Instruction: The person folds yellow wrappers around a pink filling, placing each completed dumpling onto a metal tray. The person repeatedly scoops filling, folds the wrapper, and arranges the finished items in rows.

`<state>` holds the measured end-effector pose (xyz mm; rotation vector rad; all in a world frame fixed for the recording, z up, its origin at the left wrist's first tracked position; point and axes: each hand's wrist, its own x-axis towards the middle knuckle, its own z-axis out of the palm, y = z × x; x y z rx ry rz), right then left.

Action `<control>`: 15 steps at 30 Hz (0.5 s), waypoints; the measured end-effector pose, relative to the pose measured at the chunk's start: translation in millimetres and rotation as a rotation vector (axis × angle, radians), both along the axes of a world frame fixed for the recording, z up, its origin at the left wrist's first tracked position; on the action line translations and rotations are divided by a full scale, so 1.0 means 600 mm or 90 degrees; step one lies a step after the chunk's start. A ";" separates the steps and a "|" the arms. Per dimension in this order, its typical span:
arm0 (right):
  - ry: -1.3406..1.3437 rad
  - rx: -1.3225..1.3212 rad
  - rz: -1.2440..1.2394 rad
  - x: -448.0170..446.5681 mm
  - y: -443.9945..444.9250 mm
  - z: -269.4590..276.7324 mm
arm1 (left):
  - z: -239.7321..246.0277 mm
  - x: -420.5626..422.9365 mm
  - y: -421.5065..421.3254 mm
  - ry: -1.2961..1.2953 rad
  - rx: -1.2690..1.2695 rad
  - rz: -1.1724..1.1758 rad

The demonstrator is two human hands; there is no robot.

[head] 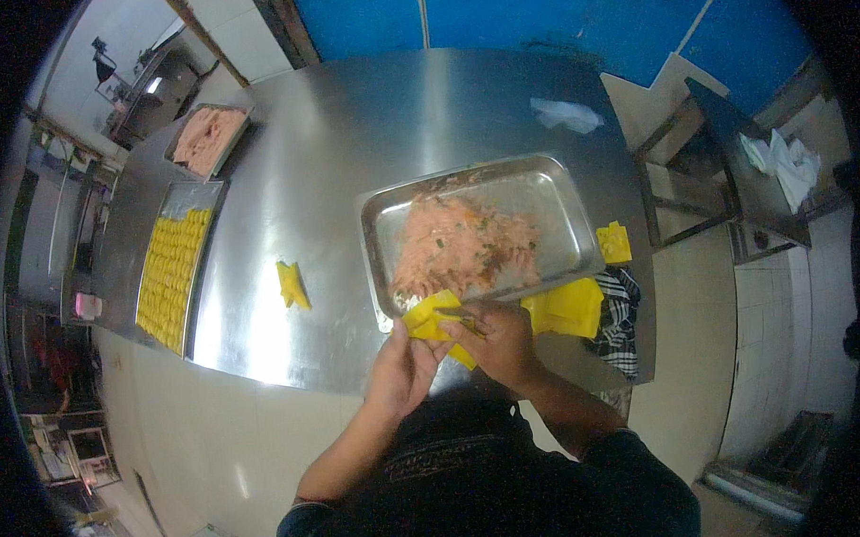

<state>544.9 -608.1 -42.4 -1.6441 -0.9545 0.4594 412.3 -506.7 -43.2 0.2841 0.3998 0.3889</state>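
Note:
My left hand (404, 372) supports a thin yellow dough wrapper (426, 317) from below, near the front rim of a steel tray. Over the wrapper's right part, the thumb and curled fingers of my right hand (502, 340) grip it; whether they also hold a small tool is hidden. Another yellow flap (463, 356) shows beneath the right hand. The steel tray (585, 227) just beyond my hands contains pink minced filling (457, 243) with green bits. To the right of my right hand lies a stack of yellow wrappers (570, 310), partly under the tray's edge.
Folded yellow dough (291, 285) lies on the steel table (313, 180). At left are a tray (192, 197) with rows of yellow dumplings (171, 277) and a pan of pink filling (209, 138). Wrapper pieces (615, 242), a checked cloth (617, 326) and a plastic bag (567, 114) sit right.

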 end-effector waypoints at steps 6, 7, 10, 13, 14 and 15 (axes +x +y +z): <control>0.125 0.077 -0.135 -0.005 0.022 0.034 | 0.000 -0.004 -0.010 0.168 0.344 -0.098; 0.198 0.109 -0.120 -0.002 0.023 0.037 | 0.002 -0.003 -0.010 0.163 0.349 -0.088; 0.160 -0.229 -0.055 0.017 0.008 0.036 | 0.005 -0.001 -0.016 0.186 0.352 -0.060; 0.228 -0.104 0.013 0.030 -0.010 0.023 | 0.001 0.003 -0.021 0.226 0.358 -0.035; 0.242 -0.092 -0.005 0.032 -0.014 0.018 | -0.001 0.004 -0.022 0.231 0.345 -0.013; 0.247 -0.046 -0.012 0.031 -0.017 0.012 | -0.004 0.005 -0.022 0.237 0.333 0.009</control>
